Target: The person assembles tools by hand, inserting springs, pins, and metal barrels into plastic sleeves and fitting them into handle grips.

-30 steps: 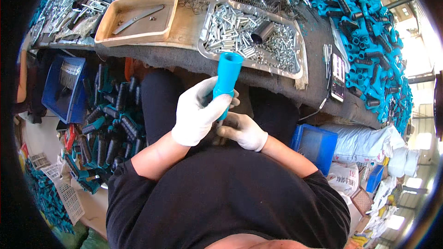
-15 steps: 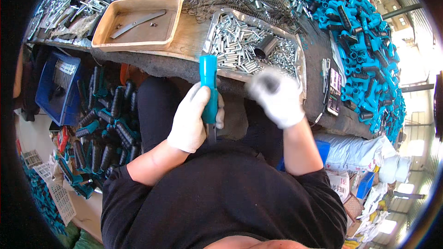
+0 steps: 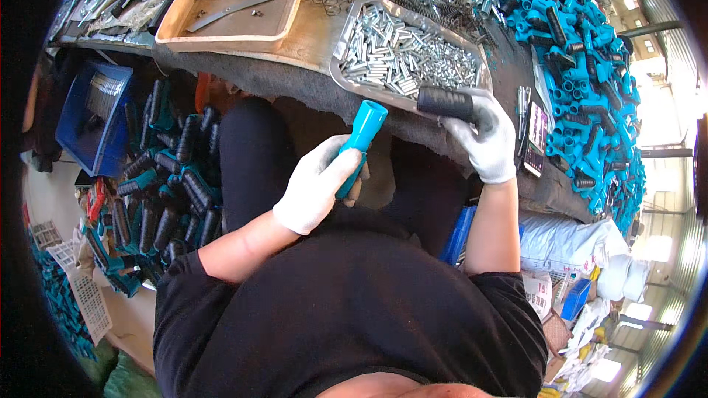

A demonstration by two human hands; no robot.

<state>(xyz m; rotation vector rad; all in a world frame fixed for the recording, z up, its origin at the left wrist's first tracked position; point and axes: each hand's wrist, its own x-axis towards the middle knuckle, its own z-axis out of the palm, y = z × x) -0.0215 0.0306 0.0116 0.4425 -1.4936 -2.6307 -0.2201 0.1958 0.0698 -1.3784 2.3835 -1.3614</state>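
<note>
Both my hands wear white gloves. My left hand (image 3: 318,180) is closed round a teal plastic handle part (image 3: 363,127), tilted with its hollow round end up and to the right. My right hand (image 3: 488,136) grips a black ribbed sleeve (image 3: 445,102) at its right end, holding it sideways over the front edge of a metal tray (image 3: 346,82). Small silver metal pins (image 3: 391,55) fill that tray. The handle part and the sleeve are apart.
A beige plastic tray (image 3: 166,33) holds a flat metal strip (image 3: 232,12). At the right lies a phone (image 3: 536,140) beside a heap of teal and black parts (image 3: 571,81). Black-gripped handles (image 3: 184,177) and a blue crate (image 3: 103,129) are at lower left.
My right hand has moved right, and the black sleeve now shows clearly in it. The teal handle part has tipped to the right in my left hand.
</note>
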